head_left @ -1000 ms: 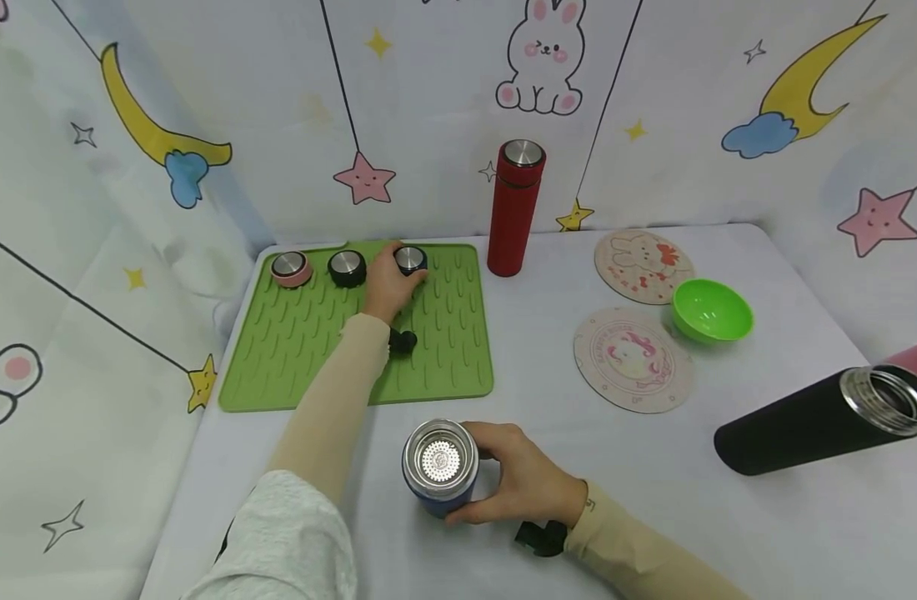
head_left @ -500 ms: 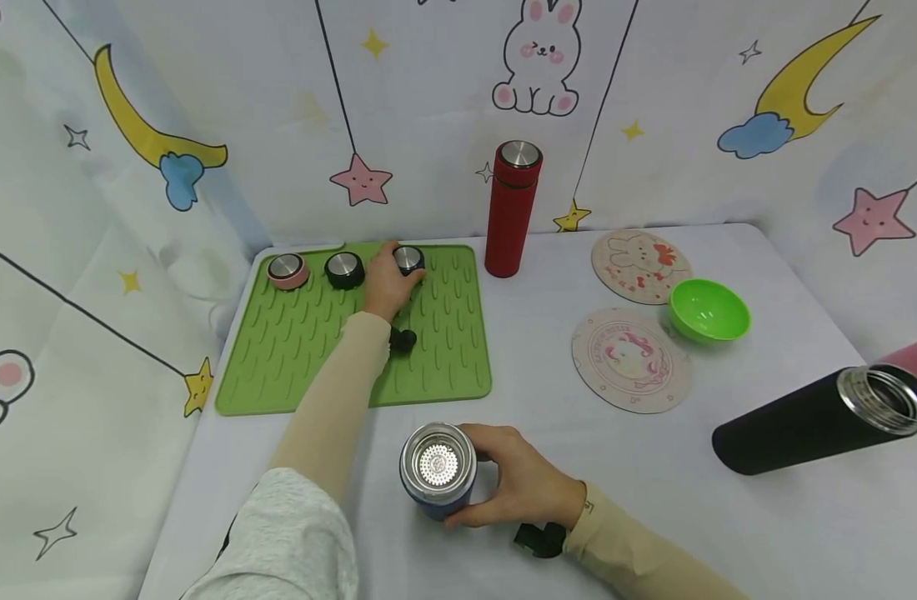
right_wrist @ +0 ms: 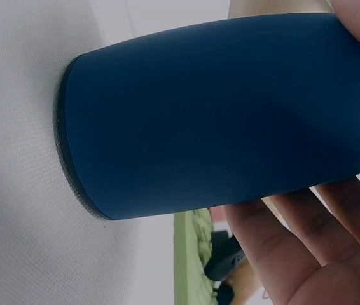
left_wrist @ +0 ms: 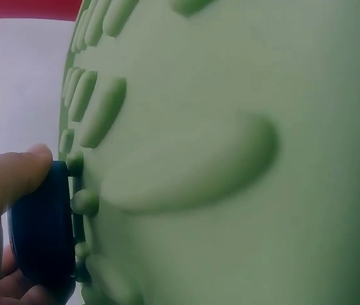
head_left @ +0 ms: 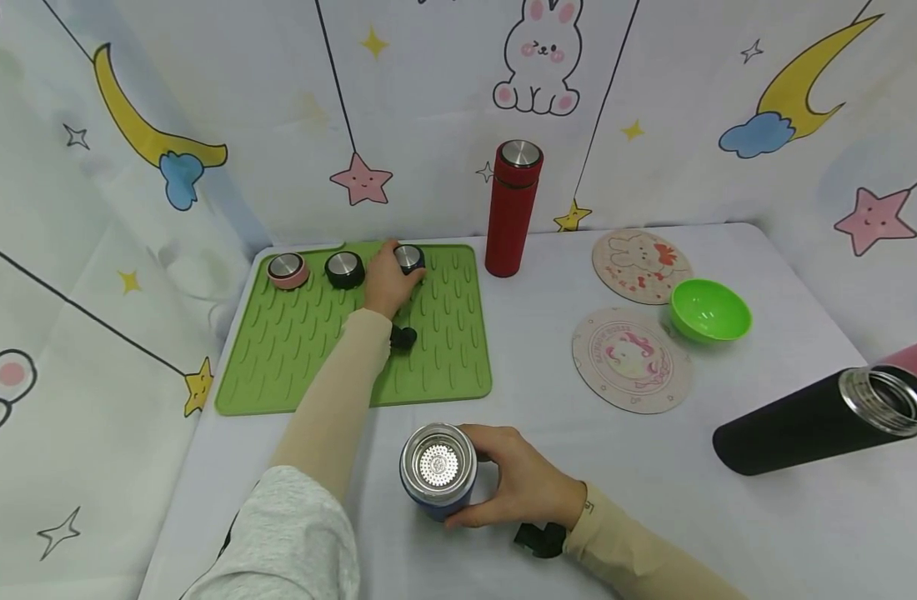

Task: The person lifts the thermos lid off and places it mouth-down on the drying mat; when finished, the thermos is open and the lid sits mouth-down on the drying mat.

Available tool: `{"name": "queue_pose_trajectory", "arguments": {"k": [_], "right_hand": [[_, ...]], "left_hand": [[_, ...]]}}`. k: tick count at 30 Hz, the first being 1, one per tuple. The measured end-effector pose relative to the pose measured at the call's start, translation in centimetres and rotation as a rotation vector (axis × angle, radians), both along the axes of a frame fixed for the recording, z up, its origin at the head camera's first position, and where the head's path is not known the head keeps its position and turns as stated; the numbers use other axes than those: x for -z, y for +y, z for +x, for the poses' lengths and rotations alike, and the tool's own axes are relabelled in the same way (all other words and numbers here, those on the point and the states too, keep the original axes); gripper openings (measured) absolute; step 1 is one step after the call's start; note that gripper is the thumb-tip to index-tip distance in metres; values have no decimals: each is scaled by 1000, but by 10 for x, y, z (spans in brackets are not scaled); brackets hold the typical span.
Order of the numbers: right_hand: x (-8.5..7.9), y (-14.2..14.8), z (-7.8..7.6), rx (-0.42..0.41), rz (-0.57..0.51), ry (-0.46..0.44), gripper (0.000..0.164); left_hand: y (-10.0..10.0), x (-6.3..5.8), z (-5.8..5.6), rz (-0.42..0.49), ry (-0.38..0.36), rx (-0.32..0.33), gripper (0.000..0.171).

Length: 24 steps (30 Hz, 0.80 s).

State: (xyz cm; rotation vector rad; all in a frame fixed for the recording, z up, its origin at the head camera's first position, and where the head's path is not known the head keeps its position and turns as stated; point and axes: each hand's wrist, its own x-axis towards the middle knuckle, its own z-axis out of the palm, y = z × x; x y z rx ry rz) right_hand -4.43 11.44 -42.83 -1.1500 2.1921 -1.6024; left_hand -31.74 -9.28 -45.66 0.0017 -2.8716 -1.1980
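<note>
A white desk (head_left: 533, 367) carries everything. A ridged green mat (head_left: 278, 358) covers its back left. At the right edge is a black thermos (head_left: 796, 425), its steel mouth uncovered; a red thermos (head_left: 509, 221) stands capped at the back. The blue thermos (right_wrist: 212, 114) stands upright near the front, a perforated strainer (head_left: 438, 464) in its mouth, and the right hand (head_left: 522, 482) has its grip wrapped around the side. Two round coasters (head_left: 633, 360) lie near a lime-green bowl (head_left: 709, 310). On the mat, the left hand (head_left: 387, 283) grasps the dark blue lid (head_left: 409, 258) between thumb and fingers, with a black lid (head_left: 344, 269) and a pink lid (head_left: 288, 271) to its left.
</note>
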Motion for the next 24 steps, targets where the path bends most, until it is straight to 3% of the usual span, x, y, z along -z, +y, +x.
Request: {"name": "queue_pose_trajectory", "arguments": {"k": [7, 12, 19, 24], "right_hand": [[0, -1, 0, 11, 16, 5, 83], [1, 4, -2, 17, 29, 15, 83], [0, 21, -7, 19, -12, -27, 90], [2, 41, -13, 109, -16, -20, 84]], "left_hand": [[-1, -4, 4, 6, 2, 0, 81], [3, -11, 12, 62, 48, -13, 86], [3, -17, 31, 117, 169, 15, 84], [-8, -19, 53, 120, 198, 78, 80]]}}
